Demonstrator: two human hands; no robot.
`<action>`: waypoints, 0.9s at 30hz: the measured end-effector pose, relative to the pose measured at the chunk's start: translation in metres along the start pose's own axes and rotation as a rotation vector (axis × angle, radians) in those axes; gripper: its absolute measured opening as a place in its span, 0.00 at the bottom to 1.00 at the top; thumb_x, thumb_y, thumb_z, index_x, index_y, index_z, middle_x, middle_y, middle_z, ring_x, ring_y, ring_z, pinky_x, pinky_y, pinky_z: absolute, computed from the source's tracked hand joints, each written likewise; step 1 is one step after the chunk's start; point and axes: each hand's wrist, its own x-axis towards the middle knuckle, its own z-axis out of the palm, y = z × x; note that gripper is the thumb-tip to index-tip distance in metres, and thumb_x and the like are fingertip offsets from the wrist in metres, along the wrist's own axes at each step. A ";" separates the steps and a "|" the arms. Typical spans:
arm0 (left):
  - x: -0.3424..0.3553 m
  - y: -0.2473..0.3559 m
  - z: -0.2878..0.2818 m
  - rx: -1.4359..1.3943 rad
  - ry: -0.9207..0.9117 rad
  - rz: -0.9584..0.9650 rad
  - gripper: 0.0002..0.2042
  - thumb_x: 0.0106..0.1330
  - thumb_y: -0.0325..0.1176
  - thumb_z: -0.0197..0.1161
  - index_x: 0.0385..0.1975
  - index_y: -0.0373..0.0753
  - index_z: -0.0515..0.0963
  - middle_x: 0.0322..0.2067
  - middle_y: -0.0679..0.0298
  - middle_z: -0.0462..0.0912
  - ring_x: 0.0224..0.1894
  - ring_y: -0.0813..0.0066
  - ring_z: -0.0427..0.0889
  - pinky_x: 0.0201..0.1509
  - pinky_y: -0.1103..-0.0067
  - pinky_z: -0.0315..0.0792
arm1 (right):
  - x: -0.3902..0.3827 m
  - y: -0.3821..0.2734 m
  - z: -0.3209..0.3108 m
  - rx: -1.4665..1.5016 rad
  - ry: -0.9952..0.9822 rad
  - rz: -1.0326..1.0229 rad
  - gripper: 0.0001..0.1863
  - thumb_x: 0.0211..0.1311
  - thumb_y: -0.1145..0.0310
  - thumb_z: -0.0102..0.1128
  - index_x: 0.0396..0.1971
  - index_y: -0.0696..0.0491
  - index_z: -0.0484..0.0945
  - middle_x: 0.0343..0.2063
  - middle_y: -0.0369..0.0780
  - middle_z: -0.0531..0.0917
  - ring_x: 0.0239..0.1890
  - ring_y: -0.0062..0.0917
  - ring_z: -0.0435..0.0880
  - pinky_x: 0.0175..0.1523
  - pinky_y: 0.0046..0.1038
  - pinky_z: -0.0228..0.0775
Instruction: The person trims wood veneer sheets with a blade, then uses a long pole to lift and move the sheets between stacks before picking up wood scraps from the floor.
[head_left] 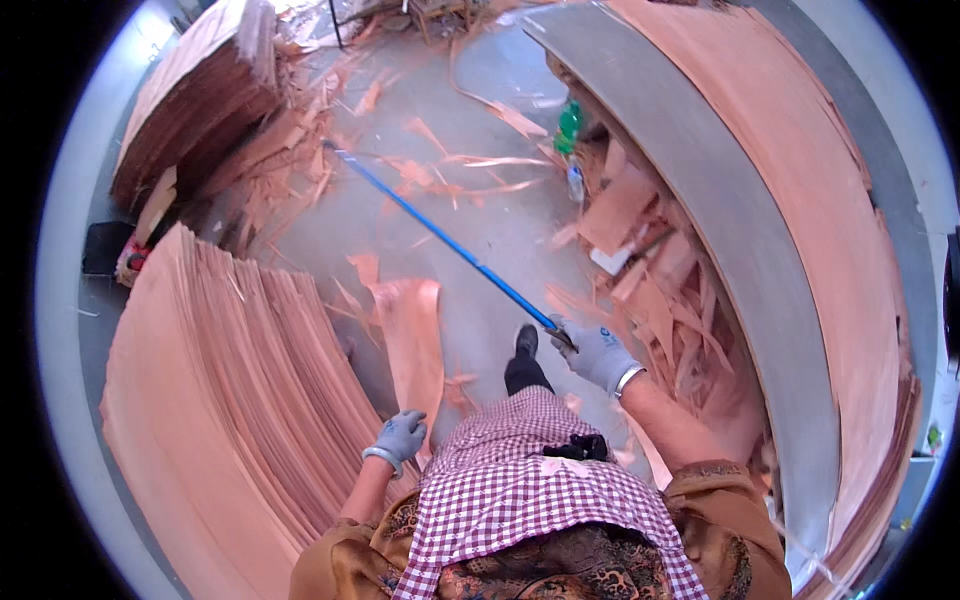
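My right hand (598,355), in a grey glove, is closed around the dark grip end of a long blue pole (440,235). The pole slants away to the far left, and its far tip reaches the wood scraps (290,170) by the far stack. What is fitted at that tip is too small to make out. My left hand (400,436), also gloved, hangs beside the near left stack of veneer sheets (240,350), its fingers loosely bent and apart, with nothing visible in them. Just beyond it, a wide veneer strip (410,330) lies on the floor.
Another veneer stack (205,90) stands far left. Along the right runs a long curved-looking stack (770,130) with a grey board (690,160) at its side. Broken veneer (660,300) and a green bottle (568,125) lie against it. Scraps litter the grey floor (480,215).
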 end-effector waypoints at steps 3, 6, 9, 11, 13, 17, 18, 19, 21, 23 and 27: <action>0.032 0.030 -0.041 -0.190 0.220 -0.014 0.17 0.62 0.37 0.53 0.47 0.35 0.73 0.46 0.52 0.75 0.49 0.61 0.75 0.54 0.74 0.67 | 0.040 0.003 -0.037 0.083 0.001 -0.145 0.20 0.60 0.60 0.48 0.52 0.49 0.69 0.35 0.51 0.78 0.37 0.46 0.77 0.41 0.39 0.69; 0.045 0.042 -0.062 -0.290 0.225 -0.111 0.16 0.61 0.36 0.52 0.46 0.35 0.74 0.47 0.53 0.75 0.49 0.59 0.74 0.54 0.74 0.67 | 0.071 0.025 -0.042 0.137 -0.026 -0.092 0.20 0.61 0.57 0.49 0.51 0.48 0.70 0.35 0.49 0.79 0.37 0.43 0.78 0.41 0.37 0.69; 0.058 0.047 -0.077 -0.200 0.182 -0.181 0.16 0.60 0.37 0.51 0.43 0.36 0.75 0.47 0.53 0.75 0.48 0.55 0.74 0.52 0.71 0.68 | 0.086 0.057 -0.047 0.162 -0.114 0.159 0.19 0.60 0.57 0.50 0.49 0.48 0.71 0.31 0.46 0.80 0.33 0.40 0.79 0.38 0.35 0.69; 0.061 0.033 -0.068 -0.176 0.111 -0.241 0.17 0.60 0.39 0.49 0.44 0.37 0.75 0.47 0.53 0.75 0.49 0.55 0.74 0.53 0.70 0.67 | 0.080 0.105 -0.036 0.216 -0.109 0.293 0.18 0.60 0.57 0.50 0.45 0.51 0.73 0.25 0.44 0.80 0.25 0.35 0.79 0.31 0.33 0.68; 0.065 0.027 -0.063 -0.102 0.021 -0.279 0.17 0.61 0.40 0.48 0.44 0.38 0.75 0.47 0.53 0.75 0.49 0.55 0.73 0.54 0.69 0.66 | 0.059 0.125 -0.043 0.332 -0.117 0.436 0.17 0.60 0.55 0.51 0.37 0.54 0.75 0.19 0.44 0.78 0.20 0.31 0.77 0.25 0.32 0.66; 0.094 0.004 -0.074 -0.151 -0.204 -0.257 0.19 0.61 0.45 0.48 0.45 0.41 0.75 0.47 0.52 0.75 0.50 0.54 0.73 0.54 0.68 0.66 | -0.004 0.210 -0.022 0.242 0.026 0.537 0.17 0.59 0.55 0.53 0.25 0.55 0.76 0.14 0.39 0.75 0.15 0.25 0.75 0.21 0.28 0.65; 0.110 -0.003 -0.082 -0.120 -0.218 -0.238 0.20 0.62 0.47 0.47 0.45 0.42 0.75 0.47 0.53 0.75 0.50 0.55 0.73 0.54 0.68 0.66 | -0.025 0.231 -0.013 0.146 0.025 0.533 0.16 0.59 0.55 0.53 0.25 0.54 0.75 0.13 0.38 0.75 0.14 0.23 0.74 0.20 0.27 0.65; 0.125 -0.002 -0.095 -0.106 -0.227 -0.213 0.19 0.62 0.47 0.47 0.45 0.42 0.75 0.47 0.53 0.75 0.50 0.55 0.73 0.54 0.68 0.66 | -0.033 0.242 -0.007 0.052 0.023 0.526 0.16 0.59 0.55 0.53 0.25 0.54 0.74 0.13 0.36 0.74 0.13 0.22 0.73 0.19 0.26 0.65; 0.158 -0.001 -0.134 -0.072 -0.234 -0.169 0.19 0.62 0.47 0.47 0.45 0.43 0.75 0.47 0.53 0.75 0.50 0.55 0.73 0.54 0.68 0.66 | -0.017 0.198 -0.021 0.203 -0.060 0.775 0.16 0.59 0.55 0.53 0.24 0.53 0.74 0.12 0.36 0.73 0.12 0.22 0.73 0.17 0.26 0.64; 0.196 -0.021 -0.160 -0.023 -0.145 -0.124 0.17 0.62 0.45 0.50 0.44 0.42 0.76 0.46 0.54 0.76 0.48 0.54 0.74 0.52 0.67 0.67 | 0.003 0.151 -0.027 0.299 -0.102 0.926 0.16 0.59 0.54 0.53 0.24 0.52 0.73 0.12 0.35 0.72 0.11 0.22 0.72 0.15 0.26 0.63; 0.251 -0.041 -0.215 -0.275 0.065 -0.146 0.16 0.60 0.40 0.54 0.44 0.39 0.76 0.43 0.55 0.78 0.47 0.59 0.76 0.52 0.72 0.68 | 0.026 0.108 -0.027 0.347 -0.106 0.976 0.16 0.59 0.54 0.54 0.23 0.52 0.71 0.12 0.34 0.71 0.10 0.19 0.69 0.13 0.25 0.60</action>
